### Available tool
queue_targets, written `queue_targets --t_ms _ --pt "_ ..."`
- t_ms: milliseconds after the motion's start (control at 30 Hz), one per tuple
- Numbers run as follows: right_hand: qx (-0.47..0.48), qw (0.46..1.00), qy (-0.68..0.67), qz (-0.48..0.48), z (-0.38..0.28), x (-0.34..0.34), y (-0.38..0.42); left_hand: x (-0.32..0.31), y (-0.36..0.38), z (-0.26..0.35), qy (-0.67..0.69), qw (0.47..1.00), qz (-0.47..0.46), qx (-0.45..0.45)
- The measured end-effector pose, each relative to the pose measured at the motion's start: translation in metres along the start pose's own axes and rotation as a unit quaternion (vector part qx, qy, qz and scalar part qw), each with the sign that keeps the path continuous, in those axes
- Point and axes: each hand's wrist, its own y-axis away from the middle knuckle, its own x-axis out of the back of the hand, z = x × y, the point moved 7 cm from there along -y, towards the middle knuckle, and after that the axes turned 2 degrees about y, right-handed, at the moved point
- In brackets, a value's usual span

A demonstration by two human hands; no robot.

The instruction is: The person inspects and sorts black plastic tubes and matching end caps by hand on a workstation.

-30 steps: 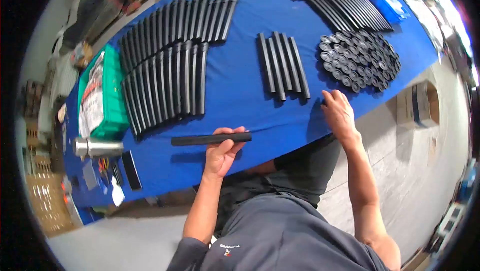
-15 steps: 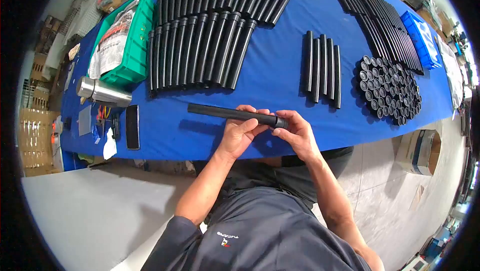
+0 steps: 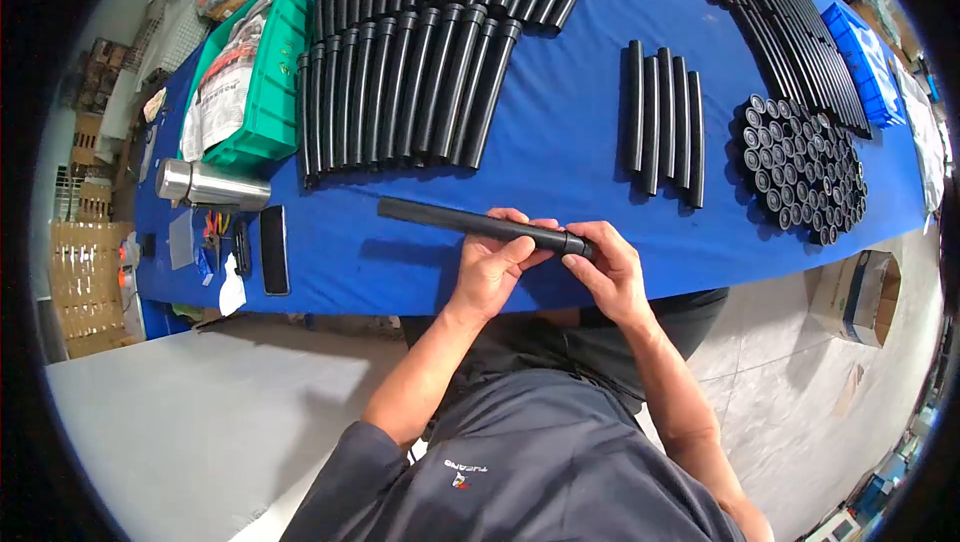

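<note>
My left hand point(image 3: 487, 277) is closed around the middle of a black tube point(image 3: 425, 215), which lies almost level above the blue cloth, its far end pointing left. On the tube's right end sits a short black end cap point(image 3: 577, 246), wider than the tube. The thumb and fingers of my right hand point(image 3: 614, 277) pinch this cap. Beyond my hands, several plain black tubes point(image 3: 652, 127) lie side by side. A cluster of round black caps point(image 3: 800, 172) stands to the right.
Two rows of capped black tubes point(image 3: 405, 92) cover the back left of the blue table point(image 3: 560, 132). At left are a green crate point(image 3: 275, 92), a steel flask point(image 3: 225, 185), a phone point(image 3: 273, 250) and small tools point(image 3: 214, 232). More thin tubes point(image 3: 790, 42) and a blue basket point(image 3: 860, 67) are at right.
The camera view has shifted a little. Both hands keep their hold on the tube and cap, and the cap now looks more in line with the tube.
</note>
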Motion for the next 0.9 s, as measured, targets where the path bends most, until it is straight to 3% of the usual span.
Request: queue_targets --t_ms 267,467,567,667,833,900 --pt "0.081 0.996 0.046 0.001 -0.012 0.002 -0.003 0.0 0.003 -0.004 -0.021 0.999 0.023 -0.011" --pt "0.076 0.996 0.056 -0.002 -0.016 0.003 -0.002 -0.002 0.002 -0.003 -0.033 0.999 0.024 -0.019" --pt "-0.001 1.0 0.023 -0.003 -0.003 0.003 0.0 -0.003 0.002 -0.002 -0.028 0.999 0.022 -0.018" --pt "0.014 0.998 -0.062 0.016 0.001 -0.001 0.001 0.0 -0.003 -0.002 -0.029 0.999 0.002 -0.029" --pt "0.073 0.994 0.074 0.041 -0.014 0.005 0.006 -0.003 -0.003 -0.006 -0.083 0.994 -0.01 -0.072" --pt "0.059 0.993 0.095 0.032 -0.014 0.005 0.007 -0.008 -0.002 -0.003 -0.034 0.997 -0.035 -0.057"
